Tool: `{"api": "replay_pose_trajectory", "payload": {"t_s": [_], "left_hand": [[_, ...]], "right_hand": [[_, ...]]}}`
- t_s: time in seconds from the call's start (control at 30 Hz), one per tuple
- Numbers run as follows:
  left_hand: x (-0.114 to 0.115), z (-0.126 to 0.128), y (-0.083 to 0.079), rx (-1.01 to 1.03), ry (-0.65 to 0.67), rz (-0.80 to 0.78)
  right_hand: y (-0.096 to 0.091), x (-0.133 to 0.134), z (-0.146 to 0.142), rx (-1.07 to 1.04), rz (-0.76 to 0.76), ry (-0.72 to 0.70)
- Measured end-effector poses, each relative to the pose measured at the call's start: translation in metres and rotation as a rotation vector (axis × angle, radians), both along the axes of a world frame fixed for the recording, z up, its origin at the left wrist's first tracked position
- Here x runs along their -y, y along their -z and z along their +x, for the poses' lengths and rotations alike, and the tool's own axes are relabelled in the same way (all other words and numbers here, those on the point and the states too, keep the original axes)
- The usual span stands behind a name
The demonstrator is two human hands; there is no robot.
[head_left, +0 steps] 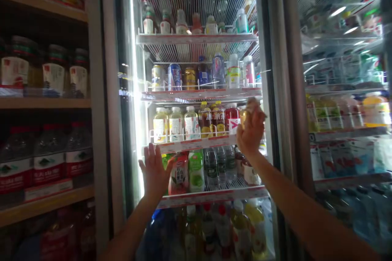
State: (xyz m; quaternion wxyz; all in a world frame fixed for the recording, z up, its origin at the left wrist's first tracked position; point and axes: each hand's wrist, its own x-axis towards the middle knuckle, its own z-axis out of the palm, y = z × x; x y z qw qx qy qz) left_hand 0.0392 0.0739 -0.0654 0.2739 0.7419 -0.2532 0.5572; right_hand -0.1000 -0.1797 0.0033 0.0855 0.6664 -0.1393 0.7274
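Note:
I face an open, lit drinks fridge with wire shelves (pixel 199 38) full of bottles and cans. My left hand (pixel 155 173) is raised at the left end of the lower shelf, fingers stretched up and spread, next to a pink bottle (pixel 179 175); it holds nothing. My right hand (pixel 251 128) is up at the right end of the shelf above, beside a red bottle (pixel 232 119). Its fingers curl around something pale and blurred that I cannot name.
A wooden shelf unit (pixel 43 103) with jars and large water bottles stands to the left. A second fridge (pixel 346 89) with a shut glass door is on the right. More bottles (pixel 220 228) crowd the fridge's bottom level.

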Motion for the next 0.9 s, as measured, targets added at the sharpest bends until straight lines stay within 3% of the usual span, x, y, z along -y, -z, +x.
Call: {"api": "replay_pose_trajectory", "payload": {"t_s": [0.13, 0.17, 0.27, 0.33, 0.37, 0.5, 0.57, 0.63, 0.7, 0.83, 0.9], "left_hand": [[-0.002, 0.0, 0.0, 0.0, -0.011, 0.008], [-0.002, 0.0, 0.001, 0.008, -0.018, 0.009], [-0.001, 0.001, 0.001, 0.028, -0.03, 0.007], [-0.001, 0.002, 0.002, 0.03, -0.027, 0.006], [-0.002, 0.002, 0.002, 0.028, -0.025, 0.006], [-0.005, 0.003, 0.002, 0.031, -0.023, 0.035], [-0.004, 0.003, 0.003, 0.031, -0.027, 0.049], [-0.004, 0.003, 0.003, 0.022, -0.034, 0.055], [-0.009, 0.004, 0.005, 0.016, -0.028, 0.079], [-0.043, 0.012, 0.016, 0.024, -0.02, 0.148], [-0.068, 0.018, 0.024, 0.012, -0.064, 0.134]], "right_hand": [[-0.007, -0.026, 0.012, -0.426, -0.44, -0.11], [-0.01, -0.027, 0.011, -0.429, -0.44, -0.101], [-0.026, -0.017, 0.008, -0.133, -0.152, -0.043], [-0.032, -0.016, 0.01, -0.007, -0.042, -0.032], [-0.031, -0.021, 0.013, -0.032, -0.08, -0.041], [-0.028, -0.054, 0.029, -0.449, -0.525, -0.132], [-0.041, -0.065, 0.034, -0.434, -0.453, -0.142], [-0.057, -0.073, 0.04, -0.261, -0.205, -0.14], [-0.064, -0.082, 0.046, -0.223, -0.159, -0.172], [-0.05, -0.111, 0.059, -0.569, -0.671, -0.289], [-0.057, -0.125, 0.067, -0.573, -0.671, -0.294]]}}
